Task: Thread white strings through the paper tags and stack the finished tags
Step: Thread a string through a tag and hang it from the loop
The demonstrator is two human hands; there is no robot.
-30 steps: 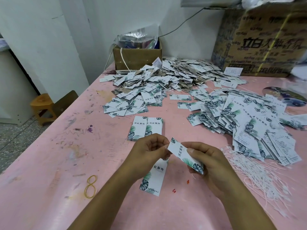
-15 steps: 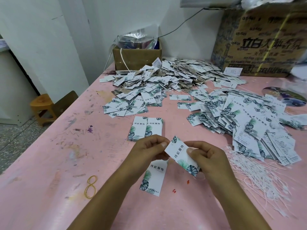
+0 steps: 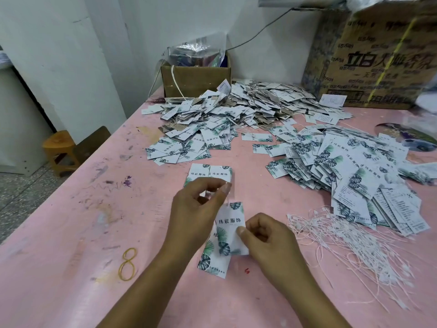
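My right hand [image 3: 267,240] pinches the lower right edge of a white paper tag [image 3: 230,227] printed with green leaves, held upright above the pink table [image 3: 71,233]. My left hand [image 3: 196,209] pinches a thin white string [image 3: 227,200] that runs up from the tag's top. Another tag [image 3: 214,262] lies flat on the table under the held one. Two tags [image 3: 209,174] lie side by side just beyond my left hand. A loose bundle of white strings [image 3: 350,242] lies to the right of my right hand.
A spread of leaf-printed tags [image 3: 354,176] covers the right side, and a bigger heap [image 3: 236,110] lies farther back. A small cardboard box [image 3: 194,78] and a large carton [image 3: 383,60] stand at the back wall. A yellow rubber band [image 3: 128,263] lies front left.
The held tag has turned from slanted to upright and dropped lower. My left hand has risen from the tag's top corner, drawing the string up. My right hand has shifted down to the tag's lower edge.
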